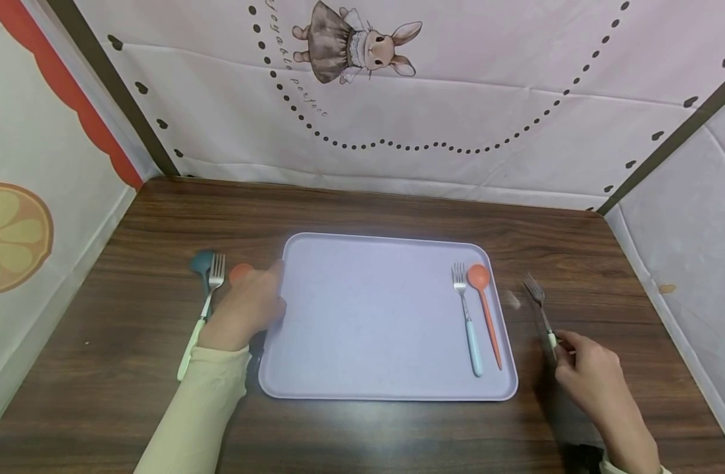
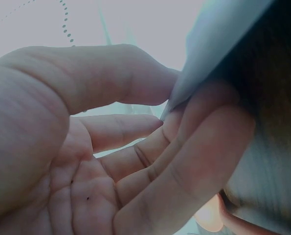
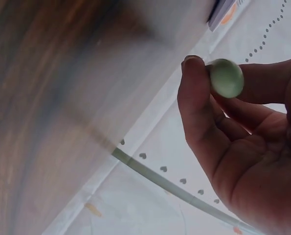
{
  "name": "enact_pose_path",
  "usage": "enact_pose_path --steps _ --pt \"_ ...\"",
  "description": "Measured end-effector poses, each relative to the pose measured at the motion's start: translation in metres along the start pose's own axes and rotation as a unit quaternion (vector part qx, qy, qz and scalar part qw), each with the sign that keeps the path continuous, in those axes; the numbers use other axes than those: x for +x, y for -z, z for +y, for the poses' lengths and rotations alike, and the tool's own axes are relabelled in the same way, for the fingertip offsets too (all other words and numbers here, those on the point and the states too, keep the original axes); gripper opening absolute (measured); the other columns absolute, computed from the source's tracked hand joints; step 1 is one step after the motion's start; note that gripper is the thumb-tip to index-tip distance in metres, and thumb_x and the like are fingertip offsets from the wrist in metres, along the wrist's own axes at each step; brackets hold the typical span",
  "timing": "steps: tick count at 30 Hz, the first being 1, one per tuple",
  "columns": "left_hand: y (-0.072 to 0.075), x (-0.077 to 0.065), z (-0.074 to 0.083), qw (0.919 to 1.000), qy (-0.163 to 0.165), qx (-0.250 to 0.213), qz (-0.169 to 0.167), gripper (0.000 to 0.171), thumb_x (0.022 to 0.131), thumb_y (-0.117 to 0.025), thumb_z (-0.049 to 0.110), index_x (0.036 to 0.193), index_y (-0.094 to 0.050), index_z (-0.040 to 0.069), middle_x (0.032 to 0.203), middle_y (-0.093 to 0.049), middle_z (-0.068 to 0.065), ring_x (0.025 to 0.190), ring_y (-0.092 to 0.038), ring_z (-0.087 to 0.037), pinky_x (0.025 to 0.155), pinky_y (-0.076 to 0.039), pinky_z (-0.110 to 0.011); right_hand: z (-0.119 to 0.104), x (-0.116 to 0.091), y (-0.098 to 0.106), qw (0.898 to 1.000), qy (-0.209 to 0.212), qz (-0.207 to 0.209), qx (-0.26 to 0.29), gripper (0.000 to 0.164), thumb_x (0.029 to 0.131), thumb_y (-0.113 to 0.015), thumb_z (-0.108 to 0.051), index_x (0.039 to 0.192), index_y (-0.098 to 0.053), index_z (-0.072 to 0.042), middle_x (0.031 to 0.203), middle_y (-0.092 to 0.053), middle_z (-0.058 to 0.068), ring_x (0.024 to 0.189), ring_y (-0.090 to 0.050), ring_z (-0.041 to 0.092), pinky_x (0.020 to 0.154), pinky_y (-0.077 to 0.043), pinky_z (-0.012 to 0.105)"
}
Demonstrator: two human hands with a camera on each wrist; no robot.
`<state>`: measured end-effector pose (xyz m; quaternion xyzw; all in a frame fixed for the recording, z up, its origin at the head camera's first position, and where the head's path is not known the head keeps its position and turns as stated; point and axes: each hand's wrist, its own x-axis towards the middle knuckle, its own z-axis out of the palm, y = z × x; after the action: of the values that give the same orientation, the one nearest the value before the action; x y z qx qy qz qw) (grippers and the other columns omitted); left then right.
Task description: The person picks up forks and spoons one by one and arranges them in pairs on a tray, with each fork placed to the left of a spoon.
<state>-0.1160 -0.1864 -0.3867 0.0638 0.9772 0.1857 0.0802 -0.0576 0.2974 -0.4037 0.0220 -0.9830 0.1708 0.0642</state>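
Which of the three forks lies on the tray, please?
The blue-handled fork; the left fork and the third fork, in the right hand, are green-handled and off the tray.

A dark wood-grain tabletop [image 1: 362, 209] lies under the left hand [image 1: 246, 306] and right hand [image 1: 593, 375], a pale sheen [image 1: 376, 421] glossing it between them. Beyond both hangs a creased, rabbit-printed cloth backdrop [image 1: 457, 112]; outside the left hand, a citrus-printed side panel [image 1: 48, 145]; outside the right, a whitish panel [image 1: 694, 217].

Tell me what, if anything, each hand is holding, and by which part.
The left hand pinches the lavender tray by its left rim; the right hand pinches a fork by its pale green handle.
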Motion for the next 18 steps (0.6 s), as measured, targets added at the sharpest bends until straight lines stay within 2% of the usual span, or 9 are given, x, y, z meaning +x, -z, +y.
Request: enact_pose_path --steps 8,18 --pt "0.0 -0.001 0.0 1.0 -0.001 -0.006 0.005 0.066 0.069 -0.048 -0.001 0.132 -0.034 -0.012 0.066 -0.051 -0.014 0.062 -0.047 -0.028 0.054 -0.044 -0.041 -0.006 0.0 -0.001 0.999 0.012 0.019 0.026 0.024 0.081 -0.058 -0.001 0.103 -0.064 0.005 0.078 -0.064 0.011 0.06 -0.051 0.015 0.05 -0.043 0.037" --pt "0.0 0.002 0.001 0.9997 0.016 -0.006 -0.016 0.067 0.074 -0.049 0.001 0.137 -0.027 -0.012 0.071 -0.053 -0.015 0.061 -0.05 -0.025 0.054 -0.045 -0.038 -0.013 -0.001 -0.003 0.999 0.008 0.012 0.046 0.025 0.082 -0.06 -0.004 0.106 -0.064 0.003 0.081 -0.066 0.01 0.064 -0.057 0.016 0.052 -0.047 0.037"
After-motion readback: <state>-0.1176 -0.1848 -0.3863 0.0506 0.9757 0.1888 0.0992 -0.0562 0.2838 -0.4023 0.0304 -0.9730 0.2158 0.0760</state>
